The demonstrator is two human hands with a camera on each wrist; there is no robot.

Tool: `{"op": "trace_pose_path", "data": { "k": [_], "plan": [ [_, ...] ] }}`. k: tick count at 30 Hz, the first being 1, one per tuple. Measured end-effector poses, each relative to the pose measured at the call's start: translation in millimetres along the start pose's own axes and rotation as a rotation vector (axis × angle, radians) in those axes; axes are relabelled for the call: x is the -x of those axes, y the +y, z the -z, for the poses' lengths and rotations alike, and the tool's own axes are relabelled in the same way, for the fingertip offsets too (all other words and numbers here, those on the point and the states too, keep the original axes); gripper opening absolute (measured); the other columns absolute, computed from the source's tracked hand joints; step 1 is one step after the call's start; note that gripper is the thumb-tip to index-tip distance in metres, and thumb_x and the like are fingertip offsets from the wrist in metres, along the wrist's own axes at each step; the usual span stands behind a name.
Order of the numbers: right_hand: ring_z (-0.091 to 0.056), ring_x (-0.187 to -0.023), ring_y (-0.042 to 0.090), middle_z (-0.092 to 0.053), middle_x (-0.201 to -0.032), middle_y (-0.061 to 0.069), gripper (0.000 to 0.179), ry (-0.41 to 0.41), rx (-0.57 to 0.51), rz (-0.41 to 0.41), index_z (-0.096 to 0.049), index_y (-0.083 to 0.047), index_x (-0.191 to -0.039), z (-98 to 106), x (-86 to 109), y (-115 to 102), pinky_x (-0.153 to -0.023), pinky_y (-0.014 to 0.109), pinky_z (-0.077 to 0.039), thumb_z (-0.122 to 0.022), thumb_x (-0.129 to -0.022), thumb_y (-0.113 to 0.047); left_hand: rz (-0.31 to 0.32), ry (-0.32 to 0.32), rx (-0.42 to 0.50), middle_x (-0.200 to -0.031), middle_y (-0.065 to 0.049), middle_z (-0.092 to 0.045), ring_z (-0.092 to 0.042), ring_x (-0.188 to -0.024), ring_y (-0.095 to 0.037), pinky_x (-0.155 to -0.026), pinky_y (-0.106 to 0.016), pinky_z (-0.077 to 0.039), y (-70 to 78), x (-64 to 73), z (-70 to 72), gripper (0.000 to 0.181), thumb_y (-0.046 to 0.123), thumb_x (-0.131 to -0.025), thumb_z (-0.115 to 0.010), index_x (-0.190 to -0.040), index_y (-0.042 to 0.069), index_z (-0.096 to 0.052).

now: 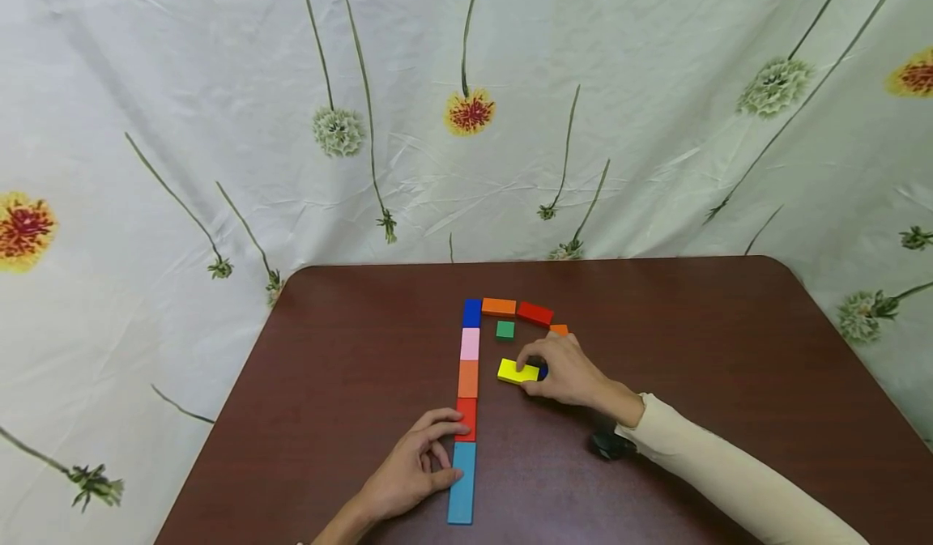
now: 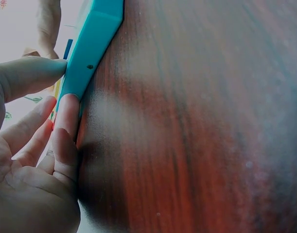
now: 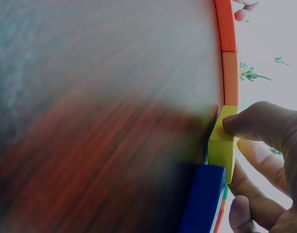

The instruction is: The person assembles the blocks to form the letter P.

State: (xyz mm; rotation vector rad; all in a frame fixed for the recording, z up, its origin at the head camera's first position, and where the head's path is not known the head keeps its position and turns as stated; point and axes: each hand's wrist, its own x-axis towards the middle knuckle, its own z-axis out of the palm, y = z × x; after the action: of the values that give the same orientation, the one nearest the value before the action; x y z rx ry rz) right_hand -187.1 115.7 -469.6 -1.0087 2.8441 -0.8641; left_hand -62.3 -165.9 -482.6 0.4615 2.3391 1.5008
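My right hand [image 1: 570, 372] pinches a yellow block [image 1: 513, 371] between thumb and fingers. A dark blue block [image 3: 202, 201] sits right beside it in the right wrist view, mostly hidden by that hand in the head view. My left hand [image 1: 406, 470] rests along a straight line of blocks. Its thumb touches a long light blue block [image 1: 462, 488] and its fingertips touch a red block [image 1: 467, 427]. Farther up this line lie an orange block [image 1: 468, 378], a pink block [image 1: 470, 344] and a blue block [image 1: 472, 313].
From the top of the line, an orange block [image 1: 499, 307], a red block [image 1: 535, 313] and a partly covered orange block [image 1: 559, 329] curve rightward. Inside the curve lies a small green block [image 1: 505, 330]. A dark object [image 1: 608, 444] is near the right sleeve. Flowered cloth [image 1: 408, 164] hangs behind the table.
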Motion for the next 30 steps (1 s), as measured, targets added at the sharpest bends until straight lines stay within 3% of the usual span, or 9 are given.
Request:
{"op": "trace_pose_path", "data": {
  "k": [23, 30],
  "plan": [
    [-0.047, -0.082, 0.011, -0.073, -0.09, -0.007, 0.018, -0.012, 0.008, 0.017, -0.074, -0.021, -0.093, -1.0, 0.3, 1.8, -0.077, 0.038, -0.029, -0.083, -0.078, -0.023, -0.01, 0.008, 0.002, -0.147, -0.01, -0.043, -0.057, -0.075, -0.005, -0.058, -0.019, -0.047, 0.5, 0.1, -0.6, 0.046, 0.011, -0.087, -0.077, -0.131, 0.008, -0.062],
    [-0.05, -0.085, 0.013, -0.074, -0.093, -0.008, 0.016, -0.028, -0.006, 0.034, -0.074, -0.021, -0.093, 8.4, -4.5, 0.5, -0.076, 0.037, -0.03, -0.081, -0.081, -0.028, -0.007, 0.006, 0.004, -0.147, -0.011, -0.043, -0.057, -0.076, -0.005, -0.059, -0.019, -0.047, 0.8, 0.3, -0.6, 0.047, 0.011, -0.087, -0.077, -0.131, 0.008, -0.062]
  ]
}}
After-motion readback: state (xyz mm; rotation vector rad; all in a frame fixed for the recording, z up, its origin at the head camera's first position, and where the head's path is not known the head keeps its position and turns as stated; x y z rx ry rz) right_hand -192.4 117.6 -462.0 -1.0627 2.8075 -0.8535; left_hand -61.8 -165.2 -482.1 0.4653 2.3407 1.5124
